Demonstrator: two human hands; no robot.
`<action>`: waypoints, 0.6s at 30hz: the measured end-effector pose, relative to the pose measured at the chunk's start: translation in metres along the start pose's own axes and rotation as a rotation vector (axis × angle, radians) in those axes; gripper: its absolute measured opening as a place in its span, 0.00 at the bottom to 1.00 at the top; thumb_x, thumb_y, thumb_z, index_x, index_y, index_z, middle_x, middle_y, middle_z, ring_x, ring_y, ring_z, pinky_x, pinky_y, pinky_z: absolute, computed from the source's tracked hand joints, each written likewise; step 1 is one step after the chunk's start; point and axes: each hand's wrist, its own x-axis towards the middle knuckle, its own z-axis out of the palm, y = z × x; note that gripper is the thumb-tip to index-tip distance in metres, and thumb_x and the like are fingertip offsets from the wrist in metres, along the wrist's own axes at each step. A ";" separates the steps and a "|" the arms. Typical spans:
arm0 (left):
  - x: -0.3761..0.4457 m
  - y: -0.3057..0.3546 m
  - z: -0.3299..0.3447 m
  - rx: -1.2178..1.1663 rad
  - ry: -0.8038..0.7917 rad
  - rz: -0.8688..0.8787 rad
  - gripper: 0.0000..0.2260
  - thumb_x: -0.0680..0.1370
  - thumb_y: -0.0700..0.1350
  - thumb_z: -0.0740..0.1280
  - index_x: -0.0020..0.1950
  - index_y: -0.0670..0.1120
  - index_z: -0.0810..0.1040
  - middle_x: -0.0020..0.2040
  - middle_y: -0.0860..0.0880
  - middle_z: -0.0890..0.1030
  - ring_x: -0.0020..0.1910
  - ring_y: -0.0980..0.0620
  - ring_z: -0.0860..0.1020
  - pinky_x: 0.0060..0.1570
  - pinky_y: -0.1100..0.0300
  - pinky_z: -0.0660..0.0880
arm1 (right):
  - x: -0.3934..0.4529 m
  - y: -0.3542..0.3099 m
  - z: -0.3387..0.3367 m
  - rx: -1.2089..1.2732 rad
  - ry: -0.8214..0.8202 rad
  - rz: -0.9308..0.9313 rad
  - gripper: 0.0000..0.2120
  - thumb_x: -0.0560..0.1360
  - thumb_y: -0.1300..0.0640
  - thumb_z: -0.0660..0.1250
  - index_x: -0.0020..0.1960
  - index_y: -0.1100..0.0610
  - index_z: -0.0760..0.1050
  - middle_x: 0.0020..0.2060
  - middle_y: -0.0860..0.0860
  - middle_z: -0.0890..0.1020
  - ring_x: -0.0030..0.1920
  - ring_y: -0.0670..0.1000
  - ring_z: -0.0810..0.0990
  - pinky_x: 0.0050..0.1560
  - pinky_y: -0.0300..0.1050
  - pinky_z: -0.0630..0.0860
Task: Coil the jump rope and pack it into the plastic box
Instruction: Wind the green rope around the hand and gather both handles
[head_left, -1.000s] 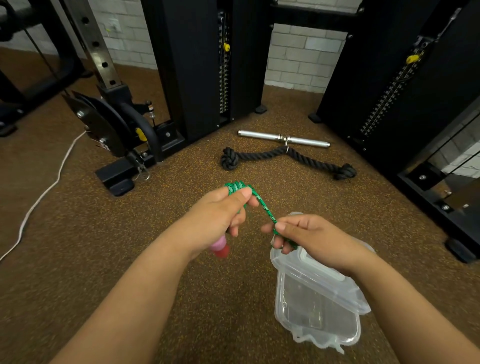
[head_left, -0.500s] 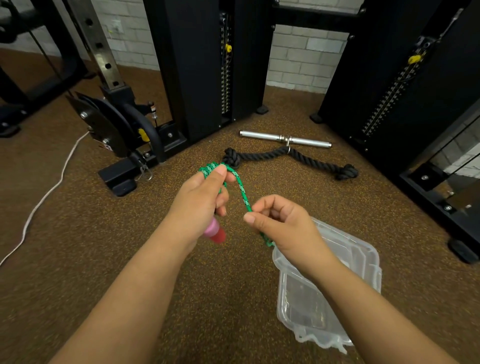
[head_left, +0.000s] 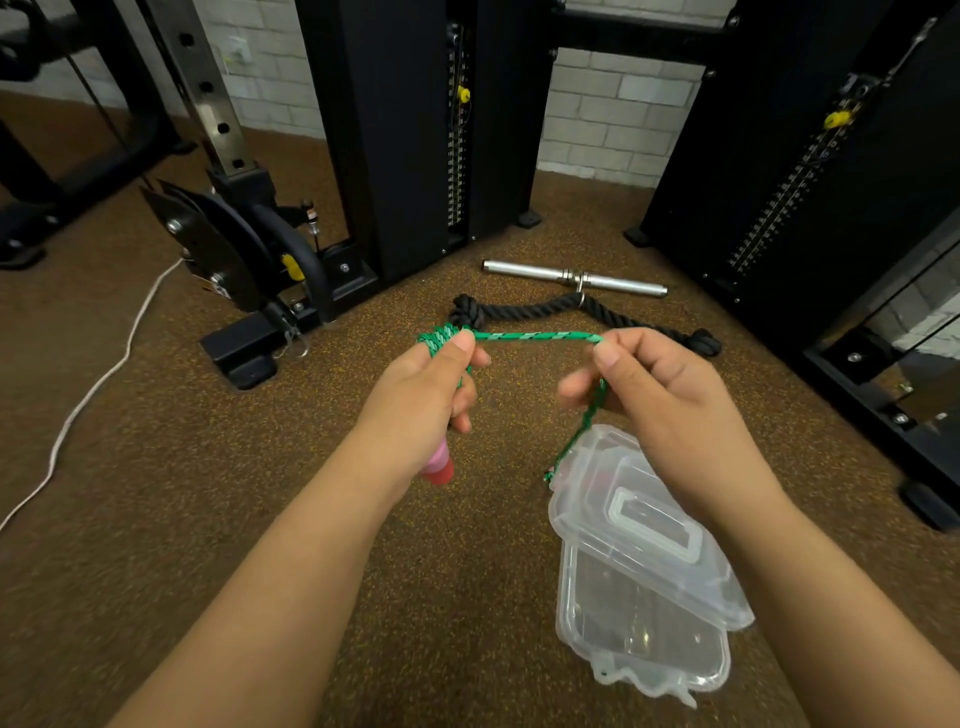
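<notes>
Low right, clear plastic box (head_left: 641, 631) open on speckled brown floor (head_left: 156, 467); mid-frame, left hand (head_left: 421, 395) clenched on coiled green jump rope (head_left: 535, 336), right hand (head_left: 660, 384) pinching its taut strand; beyond, black rope attachment (head_left: 524, 312), steel bar (head_left: 574, 278), black weight machines (head_left: 395, 130), white brick wall (head_left: 602, 114).

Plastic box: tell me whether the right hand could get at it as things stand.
Probably yes: the right hand hangs just above the plastic box with nothing between, but it is pinching the green jump rope, so it isn't free.
</notes>
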 end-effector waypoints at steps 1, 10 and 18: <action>0.000 0.000 0.001 -0.009 -0.001 -0.007 0.14 0.81 0.54 0.56 0.46 0.48 0.76 0.26 0.54 0.68 0.28 0.54 0.71 0.42 0.54 0.70 | -0.002 -0.005 0.002 0.069 -0.047 0.009 0.09 0.77 0.52 0.61 0.43 0.54 0.77 0.29 0.52 0.82 0.33 0.52 0.81 0.50 0.53 0.80; 0.001 0.001 0.004 -0.086 -0.078 0.019 0.14 0.81 0.54 0.56 0.44 0.48 0.75 0.26 0.54 0.68 0.28 0.53 0.70 0.39 0.56 0.69 | 0.002 -0.029 -0.019 1.274 -0.592 0.194 0.14 0.82 0.53 0.50 0.57 0.56 0.74 0.28 0.50 0.76 0.26 0.42 0.65 0.34 0.36 0.73; 0.004 -0.006 -0.003 -0.124 -0.034 -0.028 0.14 0.82 0.54 0.56 0.43 0.48 0.74 0.25 0.54 0.68 0.27 0.53 0.70 0.41 0.55 0.67 | 0.013 0.038 -0.016 0.050 0.010 0.166 0.14 0.81 0.53 0.57 0.47 0.48 0.81 0.28 0.46 0.74 0.28 0.46 0.70 0.35 0.41 0.70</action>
